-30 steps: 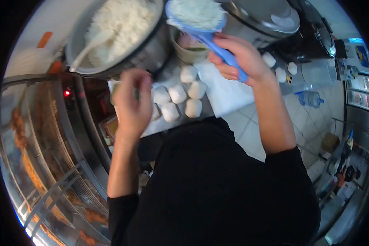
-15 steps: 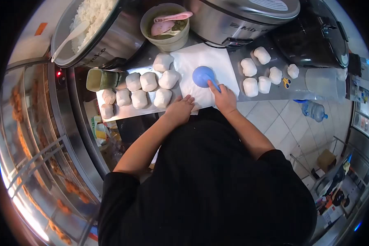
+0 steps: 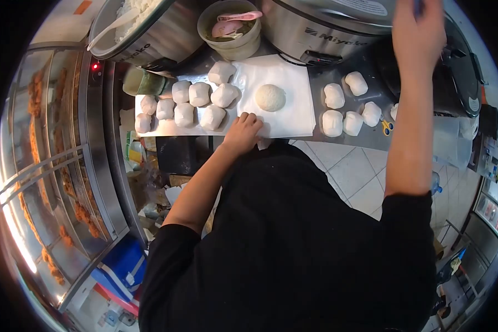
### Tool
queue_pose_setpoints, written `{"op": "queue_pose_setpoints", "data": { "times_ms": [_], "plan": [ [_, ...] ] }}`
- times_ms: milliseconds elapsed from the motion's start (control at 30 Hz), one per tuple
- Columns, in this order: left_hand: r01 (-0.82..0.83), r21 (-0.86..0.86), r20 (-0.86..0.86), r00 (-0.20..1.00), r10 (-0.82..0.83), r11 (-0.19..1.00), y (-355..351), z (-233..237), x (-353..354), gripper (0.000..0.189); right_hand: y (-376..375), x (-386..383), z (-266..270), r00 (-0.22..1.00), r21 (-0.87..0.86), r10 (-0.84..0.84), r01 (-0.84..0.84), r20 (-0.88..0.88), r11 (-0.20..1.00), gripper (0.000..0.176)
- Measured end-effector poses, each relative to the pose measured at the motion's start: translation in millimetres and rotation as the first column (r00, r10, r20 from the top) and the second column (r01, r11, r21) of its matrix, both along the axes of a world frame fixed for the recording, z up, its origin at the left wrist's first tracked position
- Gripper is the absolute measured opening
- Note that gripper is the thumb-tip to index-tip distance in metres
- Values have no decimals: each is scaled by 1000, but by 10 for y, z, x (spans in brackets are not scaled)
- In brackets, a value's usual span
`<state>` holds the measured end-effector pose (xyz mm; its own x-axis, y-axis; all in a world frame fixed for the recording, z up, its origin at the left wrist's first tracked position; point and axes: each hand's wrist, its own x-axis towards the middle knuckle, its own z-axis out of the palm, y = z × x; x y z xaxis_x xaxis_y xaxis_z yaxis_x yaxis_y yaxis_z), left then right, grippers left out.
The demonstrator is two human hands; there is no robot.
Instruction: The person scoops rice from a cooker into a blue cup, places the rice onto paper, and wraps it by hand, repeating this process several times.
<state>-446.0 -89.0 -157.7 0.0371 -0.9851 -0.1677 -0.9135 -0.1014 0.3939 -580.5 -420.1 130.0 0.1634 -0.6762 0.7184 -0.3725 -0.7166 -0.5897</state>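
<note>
A round mound of rice (image 3: 270, 98) sits on the white wrapping paper (image 3: 293, 119) in front of me. My left hand (image 3: 243, 133) rests on the near edge of that paper, left of the mound, its fingers slightly bent and holding nothing visible. Raised at the upper right, my right hand (image 3: 418, 41) is closed, in front of the rice cookers. A small bit of the blue scoop (image 3: 418, 8) shows by its fingers; the rest lies hidden or out of frame. Several wrapped white parcels (image 3: 200, 94) stand left of the mound.
More wrapped parcels (image 3: 332, 123) and yellow scissors (image 3: 388, 128) lie on the metal table at right. Behind stand an open rice cooker (image 3: 166, 41), a tub with pink spoons (image 3: 235, 50), a closed steel cooker (image 3: 293, 33) and a black cooker (image 3: 459, 83). A green container (image 3: 144, 82) is at left.
The blue scoop has been lifted off the paper, uncovering the rice mound. My right hand has swung up and right with it. My left hand stays at the paper's edge, fingers more bent.
</note>
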Motion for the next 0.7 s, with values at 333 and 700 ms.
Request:
{"op": "queue_pose_setpoints", "data": {
  "times_ms": [333,700],
  "plan": [
    [-107,21,-171,979,109,994,-29,33,82,35,-183,22,-773,968,-732,-203,29,-150,680,42],
    [57,-86,-80,995,-64,995,70,30,44,12,1693,-1062,-3072,367,562,779,-544,-509,624,77]
  ]
}}
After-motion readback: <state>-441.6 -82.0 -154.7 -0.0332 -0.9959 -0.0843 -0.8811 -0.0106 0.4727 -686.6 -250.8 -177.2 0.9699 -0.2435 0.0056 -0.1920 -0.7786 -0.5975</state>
